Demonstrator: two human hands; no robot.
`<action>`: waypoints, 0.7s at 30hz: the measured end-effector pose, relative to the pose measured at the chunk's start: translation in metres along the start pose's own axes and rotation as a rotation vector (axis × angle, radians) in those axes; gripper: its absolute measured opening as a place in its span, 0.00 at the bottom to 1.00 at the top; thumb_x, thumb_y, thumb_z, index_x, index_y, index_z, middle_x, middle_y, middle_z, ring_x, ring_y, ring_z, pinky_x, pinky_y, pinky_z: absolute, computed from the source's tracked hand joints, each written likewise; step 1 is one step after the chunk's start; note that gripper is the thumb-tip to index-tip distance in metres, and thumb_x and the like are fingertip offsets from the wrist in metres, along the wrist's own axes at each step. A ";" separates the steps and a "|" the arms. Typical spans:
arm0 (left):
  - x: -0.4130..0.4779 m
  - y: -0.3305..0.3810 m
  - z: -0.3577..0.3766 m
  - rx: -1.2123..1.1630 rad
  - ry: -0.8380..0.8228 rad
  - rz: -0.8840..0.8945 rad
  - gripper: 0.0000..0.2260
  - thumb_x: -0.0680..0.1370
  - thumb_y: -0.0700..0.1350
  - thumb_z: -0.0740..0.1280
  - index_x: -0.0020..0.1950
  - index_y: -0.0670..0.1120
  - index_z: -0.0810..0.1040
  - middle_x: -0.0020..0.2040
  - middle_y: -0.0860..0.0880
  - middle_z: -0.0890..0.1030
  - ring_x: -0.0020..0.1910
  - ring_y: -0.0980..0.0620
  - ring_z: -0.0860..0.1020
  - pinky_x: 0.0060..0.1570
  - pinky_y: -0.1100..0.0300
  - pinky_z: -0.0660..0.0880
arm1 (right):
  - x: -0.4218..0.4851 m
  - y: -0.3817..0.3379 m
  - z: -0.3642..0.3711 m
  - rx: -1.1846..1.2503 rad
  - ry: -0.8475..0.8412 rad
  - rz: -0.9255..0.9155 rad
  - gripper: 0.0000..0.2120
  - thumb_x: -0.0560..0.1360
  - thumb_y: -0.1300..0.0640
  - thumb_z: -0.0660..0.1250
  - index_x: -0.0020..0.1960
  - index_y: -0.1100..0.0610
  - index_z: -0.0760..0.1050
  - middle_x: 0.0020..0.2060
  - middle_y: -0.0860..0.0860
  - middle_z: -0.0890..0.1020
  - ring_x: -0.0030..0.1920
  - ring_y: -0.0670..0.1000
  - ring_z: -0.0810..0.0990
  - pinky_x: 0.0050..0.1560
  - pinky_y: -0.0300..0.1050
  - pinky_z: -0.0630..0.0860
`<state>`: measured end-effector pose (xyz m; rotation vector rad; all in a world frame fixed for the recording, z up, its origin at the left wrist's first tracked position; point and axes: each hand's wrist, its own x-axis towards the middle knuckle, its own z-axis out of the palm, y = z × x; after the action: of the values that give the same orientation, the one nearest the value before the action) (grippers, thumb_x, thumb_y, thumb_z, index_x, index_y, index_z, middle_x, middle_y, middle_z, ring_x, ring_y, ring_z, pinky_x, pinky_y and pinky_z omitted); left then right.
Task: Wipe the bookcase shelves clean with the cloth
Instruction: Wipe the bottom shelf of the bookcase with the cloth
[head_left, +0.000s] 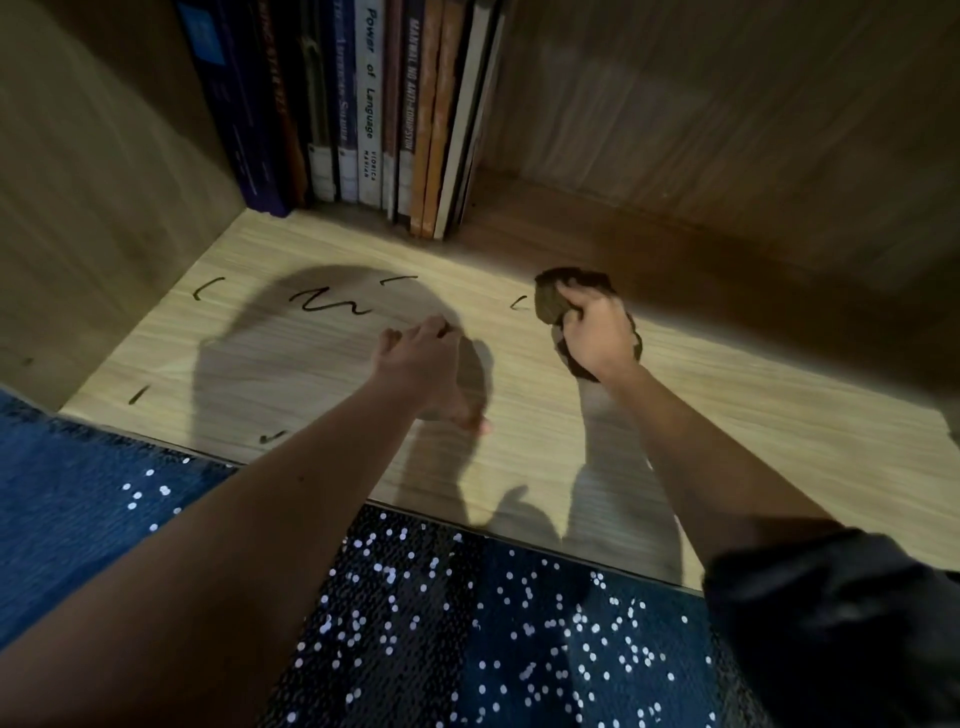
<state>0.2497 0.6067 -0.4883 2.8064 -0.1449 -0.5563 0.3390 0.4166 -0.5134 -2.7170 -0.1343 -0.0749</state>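
Observation:
A light wood shelf board (727, 426) of the bookcase fills the middle of the head view. Several dark pen marks lie on it, the largest a squiggle (330, 304) at left centre, with a small mark (519, 303) just left of the cloth. My right hand (597, 332) grips a crumpled dark brown cloth (553, 304) and presses it on the shelf. My left hand (431, 369) rests on the board near the middle, fingers loosely curled, holding nothing.
A row of upright books (363, 114) stands at the back left of the shelf. Wooden side and back walls (727, 130) close the compartment. A blue sequinned fabric (467, 623) lies below the shelf's front edge.

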 end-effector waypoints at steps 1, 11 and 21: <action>0.001 -0.001 0.001 0.004 0.001 0.000 0.52 0.63 0.64 0.73 0.77 0.44 0.51 0.77 0.47 0.52 0.75 0.44 0.54 0.73 0.45 0.46 | 0.009 -0.005 0.006 0.020 0.000 -0.020 0.20 0.77 0.64 0.56 0.67 0.54 0.72 0.68 0.53 0.71 0.70 0.56 0.65 0.71 0.46 0.61; 0.005 -0.005 -0.008 -0.111 -0.053 -0.063 0.40 0.68 0.58 0.72 0.75 0.50 0.58 0.76 0.46 0.55 0.75 0.43 0.55 0.73 0.41 0.44 | -0.051 -0.029 0.014 0.154 -0.181 -0.261 0.20 0.75 0.69 0.57 0.59 0.53 0.78 0.63 0.48 0.76 0.69 0.51 0.67 0.68 0.36 0.55; -0.064 -0.027 0.011 -0.099 0.119 -0.033 0.16 0.77 0.42 0.61 0.65 0.43 0.73 0.67 0.46 0.73 0.62 0.47 0.73 0.69 0.50 0.63 | -0.189 -0.040 -0.008 0.173 -0.355 -0.309 0.23 0.75 0.68 0.58 0.59 0.42 0.71 0.59 0.33 0.69 0.66 0.39 0.62 0.63 0.35 0.60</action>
<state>0.1872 0.6396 -0.4831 2.7402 -0.0457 -0.3913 0.1469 0.4340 -0.5034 -2.4899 -0.6318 0.3166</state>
